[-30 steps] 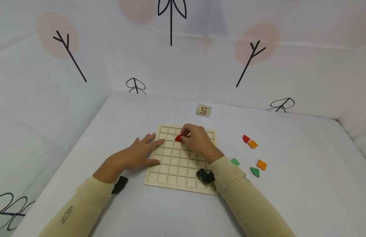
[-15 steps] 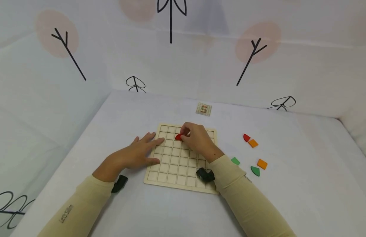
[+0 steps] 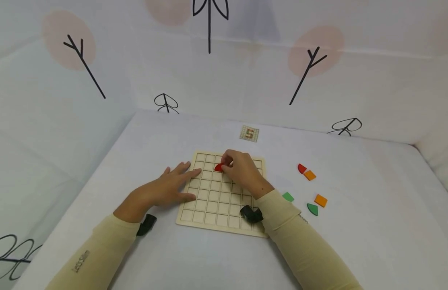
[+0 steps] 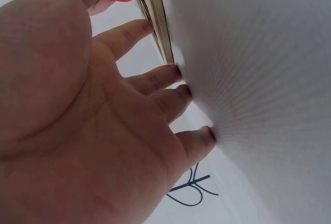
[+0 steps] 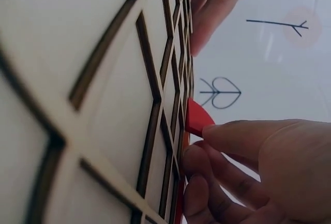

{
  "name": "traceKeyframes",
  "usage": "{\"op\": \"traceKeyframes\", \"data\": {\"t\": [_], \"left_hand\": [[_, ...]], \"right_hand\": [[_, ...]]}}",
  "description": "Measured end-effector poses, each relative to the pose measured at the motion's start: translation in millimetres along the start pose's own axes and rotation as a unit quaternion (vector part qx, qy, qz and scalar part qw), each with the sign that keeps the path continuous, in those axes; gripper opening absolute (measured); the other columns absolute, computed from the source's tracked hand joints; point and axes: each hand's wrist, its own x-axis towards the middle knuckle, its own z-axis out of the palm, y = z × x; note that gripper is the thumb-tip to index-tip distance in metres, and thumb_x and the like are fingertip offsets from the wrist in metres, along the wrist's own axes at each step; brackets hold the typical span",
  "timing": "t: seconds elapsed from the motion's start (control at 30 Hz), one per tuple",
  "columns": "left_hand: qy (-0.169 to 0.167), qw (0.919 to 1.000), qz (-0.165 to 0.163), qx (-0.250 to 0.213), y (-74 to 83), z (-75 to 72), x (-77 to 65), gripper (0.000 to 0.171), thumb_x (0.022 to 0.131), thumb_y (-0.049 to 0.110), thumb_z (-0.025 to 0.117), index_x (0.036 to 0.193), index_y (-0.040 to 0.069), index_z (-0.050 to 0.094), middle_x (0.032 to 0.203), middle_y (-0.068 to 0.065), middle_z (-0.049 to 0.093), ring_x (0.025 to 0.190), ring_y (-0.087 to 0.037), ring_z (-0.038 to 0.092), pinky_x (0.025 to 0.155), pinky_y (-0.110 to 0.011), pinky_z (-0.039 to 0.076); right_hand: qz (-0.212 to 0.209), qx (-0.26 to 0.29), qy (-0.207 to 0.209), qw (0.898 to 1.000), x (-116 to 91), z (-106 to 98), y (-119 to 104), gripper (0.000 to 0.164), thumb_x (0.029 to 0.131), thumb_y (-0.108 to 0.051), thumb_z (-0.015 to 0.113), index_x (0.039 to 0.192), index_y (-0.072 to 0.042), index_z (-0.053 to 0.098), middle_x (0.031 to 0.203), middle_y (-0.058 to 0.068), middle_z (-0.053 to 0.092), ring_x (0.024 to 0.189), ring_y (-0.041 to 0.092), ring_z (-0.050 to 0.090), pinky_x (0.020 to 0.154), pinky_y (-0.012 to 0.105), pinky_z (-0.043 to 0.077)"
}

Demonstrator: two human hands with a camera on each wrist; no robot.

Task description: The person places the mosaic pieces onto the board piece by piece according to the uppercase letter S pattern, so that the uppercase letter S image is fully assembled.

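Your R hand (image 3: 242, 170) has a red qtr-round pc (image 3: 218, 167) pinched by thumb & finger, at the far part of the grid bd (image 3: 210, 208); can't tell if it's seated flat. Your L hand (image 3: 168, 189) is spread wide at the bd's L edge. L wrist cam adds the palm side: index tip on the bd, other 3 fingertips down on the white cloth (image 4: 253, 84). R wrist cam picks up an orange sliver (image 5: 186, 140) and a red sliver (image 5: 180, 202) along the bd by your R fingers; in head cam your hand hides those. Only head cam gets the loose pcs R of the bd: red wedge (image 3: 302, 168), orange pc (image 3: 310, 175) just beside it, 2nd orange pc (image 3: 321, 200), green wedge (image 3: 312, 209), lt-green pc (image 3: 288, 197), plus patterned card (image 3: 249, 133) beyond the bd.
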Motion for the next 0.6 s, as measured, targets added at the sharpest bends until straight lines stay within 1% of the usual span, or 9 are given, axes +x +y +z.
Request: {"op": "traceKeyframes", "data": {"t": [0.1, 0.3, 0.43, 0.6], "left_hand": [[-0.003, 1.0000, -0.001, 0.003, 0.4, 0.0, 0.3, 0.083, 0.092, 0.047, 0.069, 0.160, 0.030, 0.024, 0.169, -0.011, 0.008, 0.157, -0.032, 0.002, 0.126, -0.058, 0.002], [0.002, 1.0000, -0.002, 0.006, 1.3, -0.3, 1.4, 0.083, 0.092, 0.046, 0.069, 0.160, 0.030, 0.024, 0.169, -0.011, 0.008, 0.157, -0.032, 0.002, 0.126, -0.057, 0.002], [-0.001, 1.0000, -0.002, 0.005, 1.3, 0.0, 1.1, 0.083, 0.092, 0.046, 0.069, 0.160, 0.030, 0.024, 0.169, -0.012, 0.008, 0.157, -0.033, 0.002, 0.126, -0.058, 0.002], [0.004, 1.0000, -0.001, 0.005, -0.1, 1.8, 1.2, 0.083, 0.092, 0.046, 0.069, 0.160, 0.030, 0.024, 0.169, -0.012, 0.009, 0.157, -0.033, 0.003, 0.126, -0.058, 0.002]], "right_hand": [[0.002, 0.002, -0.002, 1.000, -0.3, 0.3, 0.5, 0.004, 0.096, -0.012, 0.066, 0.099, -0.011, 0.066, 0.096, 0.003, 0.070, 0.087, 0.020, 0.064, 0.077, 0.033, 0.056], [0.001, -0.003, 0.001, 1.000, 0.2, -0.5, -0.3, 0.003, 0.096, -0.012, 0.066, 0.099, -0.010, 0.066, 0.094, 0.004, 0.069, 0.085, 0.020, 0.064, 0.074, 0.033, 0.055], [0.005, -0.006, -0.006, 1.000, 0.5, -0.1, 0.3, 0.004, 0.096, -0.013, 0.065, 0.099, -0.011, 0.066, 0.094, 0.005, 0.069, 0.084, 0.020, 0.063, 0.073, 0.032, 0.054], [0.004, -0.007, -0.004, 1.000, 0.6, 1.0, 0.1, 0.003, 0.096, -0.012, 0.065, 0.099, -0.011, 0.066, 0.093, 0.005, 0.069, 0.083, 0.020, 0.063, 0.073, 0.033, 0.054]]}}
